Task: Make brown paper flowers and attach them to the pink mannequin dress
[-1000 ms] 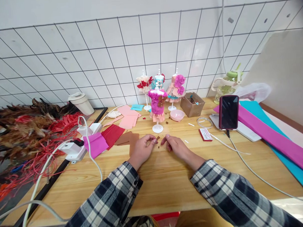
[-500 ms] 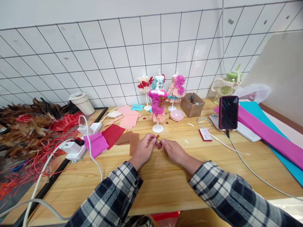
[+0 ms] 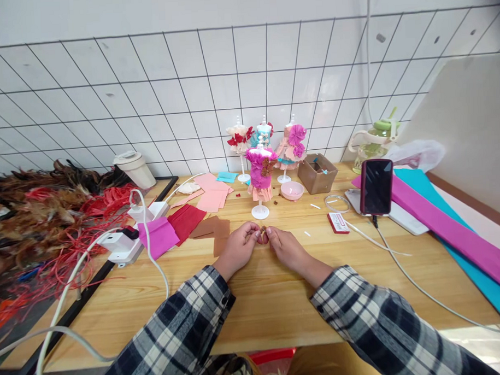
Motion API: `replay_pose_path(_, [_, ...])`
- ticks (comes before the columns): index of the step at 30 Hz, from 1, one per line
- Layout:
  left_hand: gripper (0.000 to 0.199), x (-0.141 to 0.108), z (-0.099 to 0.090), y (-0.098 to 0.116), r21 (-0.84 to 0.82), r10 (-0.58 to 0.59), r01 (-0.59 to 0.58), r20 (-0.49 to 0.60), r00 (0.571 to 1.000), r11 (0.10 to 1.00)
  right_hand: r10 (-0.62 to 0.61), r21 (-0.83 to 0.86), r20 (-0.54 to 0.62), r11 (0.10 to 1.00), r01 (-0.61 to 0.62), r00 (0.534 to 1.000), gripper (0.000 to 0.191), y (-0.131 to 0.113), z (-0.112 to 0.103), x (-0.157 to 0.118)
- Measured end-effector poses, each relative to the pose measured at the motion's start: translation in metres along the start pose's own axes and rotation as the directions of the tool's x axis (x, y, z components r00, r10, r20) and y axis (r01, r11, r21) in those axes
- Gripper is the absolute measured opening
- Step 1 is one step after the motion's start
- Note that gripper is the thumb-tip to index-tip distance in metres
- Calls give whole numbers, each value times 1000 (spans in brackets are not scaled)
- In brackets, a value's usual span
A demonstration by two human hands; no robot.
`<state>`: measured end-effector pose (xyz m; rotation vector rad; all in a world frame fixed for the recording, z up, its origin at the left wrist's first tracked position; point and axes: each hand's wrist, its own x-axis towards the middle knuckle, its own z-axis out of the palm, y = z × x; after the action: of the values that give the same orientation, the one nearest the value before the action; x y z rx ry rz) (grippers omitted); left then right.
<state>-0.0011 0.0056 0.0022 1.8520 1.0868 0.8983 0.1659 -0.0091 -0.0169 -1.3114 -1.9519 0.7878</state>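
Note:
My left hand (image 3: 240, 244) and my right hand (image 3: 285, 245) meet over the table, fingertips pinched together. Between them is a small piece of brown crepe paper (image 3: 263, 228), mostly covered by the fingers. Just beyond my hands stands a small white dress form (image 3: 260, 179) dressed in magenta and pink paper, with a brown paper flower on its front. Brown paper sheets (image 3: 221, 236) lie to the left of my left hand. Behind the nearest form, three more dress forms wear red-and-cream (image 3: 240, 138), blue (image 3: 263, 133) and pink (image 3: 291, 145) paper outfits.
Red (image 3: 187, 222), magenta (image 3: 158, 238) and pink paper (image 3: 212, 193) lie left, near a white power strip (image 3: 125, 249) and cables. A pink bowl (image 3: 292, 191), a cardboard box (image 3: 317, 173), a small red-and-white box (image 3: 338, 222) and a propped phone (image 3: 377, 186) stand right. Feathers (image 3: 49, 211) fill the far left.
The brown paper strip that stuck up between my fingertips is now lower and more covered. My right fingertips have shifted slightly; the dress forms have not moved.

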Motion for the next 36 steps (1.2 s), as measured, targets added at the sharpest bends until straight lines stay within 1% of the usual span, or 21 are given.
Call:
replay_pose_path(2, [19, 0, -1, 1, 29, -6, 6, -8, 1000, 1000, 22, -2, -6, 1000, -22, 1000, 48, -1, -1, 0])
replay_pose_path(6, [19, 0, -3, 3, 80, -23, 25, -32, 999, 996, 40, 10, 23, 999, -40, 999, 48, -2, -2, 0])
replay_pose_path(15, [21, 1, -2, -1, 72, 11, -10, -5, 1000, 997, 27, 39, 11, 999, -27, 1000, 44, 0, 0, 1])
replay_pose_path(19, [21, 1, -2, -1, 71, -3, 3, -6, 1000, 997, 25, 82, 12, 996, -25, 1000, 42, 1, 0, 3])
replay_pose_path(27, [22, 1, -2, 0, 37, -9, 8, 9, 1000, 999, 41, 203, 55, 978, -51, 998, 41, -1, -2, 4])
replay_pose_path(32, [22, 1, -2, -1, 35, -16, 16, -2, 1000, 999, 59, 155, 33, 986, -63, 998, 41, -3, -3, 4])
replay_pose_path(36, [21, 0, -3, -1, 41, -15, 16, -15, 1000, 999, 47, 100, 22, 994, -49, 999, 40, -3, -2, 5])
